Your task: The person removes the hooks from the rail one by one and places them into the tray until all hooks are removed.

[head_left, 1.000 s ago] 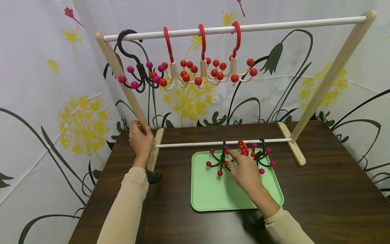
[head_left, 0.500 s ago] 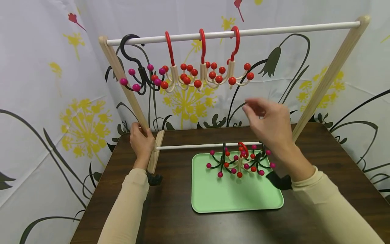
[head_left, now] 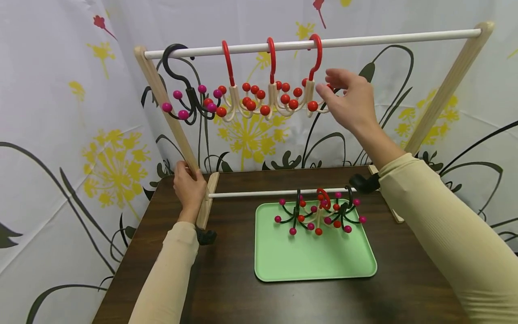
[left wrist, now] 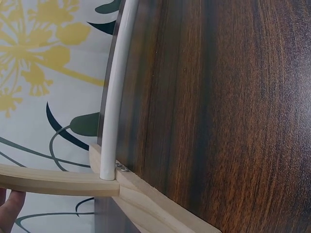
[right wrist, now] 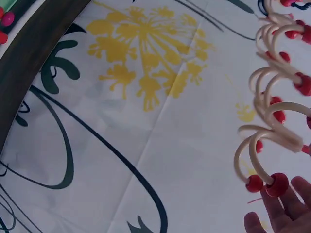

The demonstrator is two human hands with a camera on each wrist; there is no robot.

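My left hand (head_left: pixel 189 191) grips the left wooden post (head_left: pixel 171 119) of a hanging rack low down, fingers behind it; in the left wrist view a fingertip (left wrist: pixel 13 206) lies against the post's lower edge. My right hand (head_left: pixel 353 100) is raised at the rightmost cream multi-arm hanger (head_left: pixel 309 92), which hangs by its red hook from the white top rod (head_left: pixel 380 39). In the right wrist view its fingers are extended right at the hanger's red ball tips (right wrist: pixel 278 184), thumb apart. Two more red-hooked hangers and one black hanger (head_left: pixel 192 96) with magenta balls hang to the left.
A green tray (head_left: pixel 279 265) on the dark wooden table (head_left: pixel 226 292) holds two black hangers and one red-hooked hanger bunched at its back edge. Behind the tray runs a white lower rod (head_left: pixel 251 194). The right wooden post (head_left: pixel 449 85) stands past my right arm. A flowered curtain hangs behind.
My right hand has left the hangers on the tray, risen, and moved up to the rightmost hanging hanger. The left hand has stayed on the post.
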